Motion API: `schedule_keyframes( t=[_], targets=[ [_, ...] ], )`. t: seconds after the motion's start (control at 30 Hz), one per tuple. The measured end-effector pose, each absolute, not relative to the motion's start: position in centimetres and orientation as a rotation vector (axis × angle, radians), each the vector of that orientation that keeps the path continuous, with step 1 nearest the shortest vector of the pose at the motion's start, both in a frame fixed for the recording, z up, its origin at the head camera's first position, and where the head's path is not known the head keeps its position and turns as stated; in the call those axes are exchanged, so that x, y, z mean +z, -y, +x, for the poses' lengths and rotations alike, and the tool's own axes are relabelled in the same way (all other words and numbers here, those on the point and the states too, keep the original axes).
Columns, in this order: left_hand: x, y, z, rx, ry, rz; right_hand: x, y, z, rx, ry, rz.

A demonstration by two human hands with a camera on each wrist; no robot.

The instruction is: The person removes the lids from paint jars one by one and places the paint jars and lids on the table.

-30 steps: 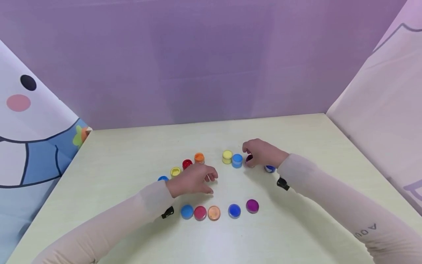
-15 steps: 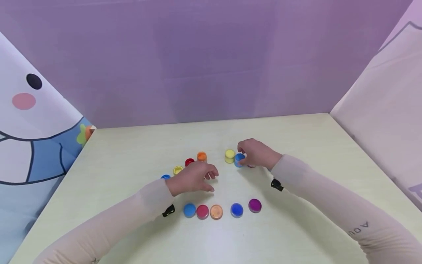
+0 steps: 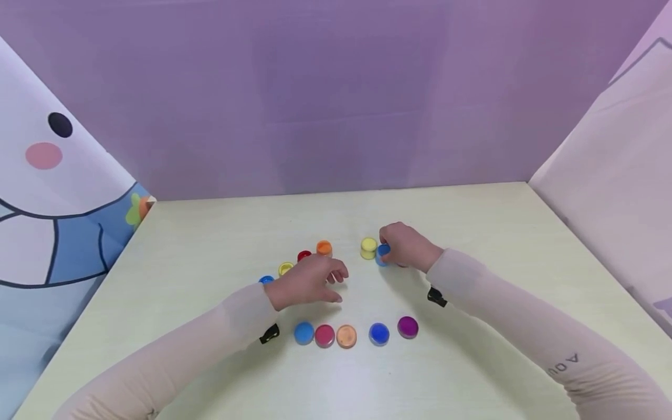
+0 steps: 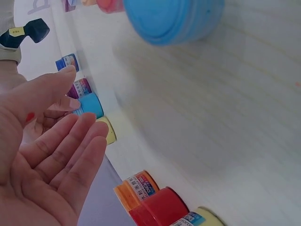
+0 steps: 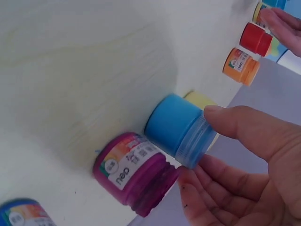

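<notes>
My right hand is at the back row of small paint jars. Its thumb and fingers pinch the ribbed, see-through neck of a light blue paint jar, best seen in the right wrist view. Right beside its fingertips stands a purple paint jar with a threaded neck; behind the blue one is a yellow paint jar. My left hand hovers over the table's middle, fingers loosely extended and holding nothing. Near it stand orange, red and yellow paint jars, plus a blue one, partly hidden.
Along the front lies a row of low round pieces like lids: light blue, pink-red, peach, dark blue and purple. A dark blue jar stands right of the purple jar. A purple backdrop rises behind the table.
My right hand has moved left from the purple jar to the light blue jar and closed its fingertips on it. The left hand stays nearly where it was. The head view has shifted slightly.
</notes>
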State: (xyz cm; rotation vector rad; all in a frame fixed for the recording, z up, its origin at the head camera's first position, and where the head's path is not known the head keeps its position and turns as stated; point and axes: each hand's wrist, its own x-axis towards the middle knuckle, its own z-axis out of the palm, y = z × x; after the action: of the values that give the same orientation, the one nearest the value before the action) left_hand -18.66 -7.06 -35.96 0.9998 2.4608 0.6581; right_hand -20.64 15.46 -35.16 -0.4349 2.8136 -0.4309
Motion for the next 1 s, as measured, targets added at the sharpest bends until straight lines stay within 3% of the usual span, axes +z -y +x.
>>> schedule_keyframes(
  t=[0.57, 1.0],
  targets=[
    [-36.9, 6.3, -18.5, 0.672, -2.478, 0.981, -34.5, -12.4, -16.4, -0.433, -2.742, -0.607],
    [-38.1, 5.2, -17.9, 0.829, -2.392, 0.917, -35.2, -11.7, -15.5, -0.532, -2.759, -0.718]
  ],
)
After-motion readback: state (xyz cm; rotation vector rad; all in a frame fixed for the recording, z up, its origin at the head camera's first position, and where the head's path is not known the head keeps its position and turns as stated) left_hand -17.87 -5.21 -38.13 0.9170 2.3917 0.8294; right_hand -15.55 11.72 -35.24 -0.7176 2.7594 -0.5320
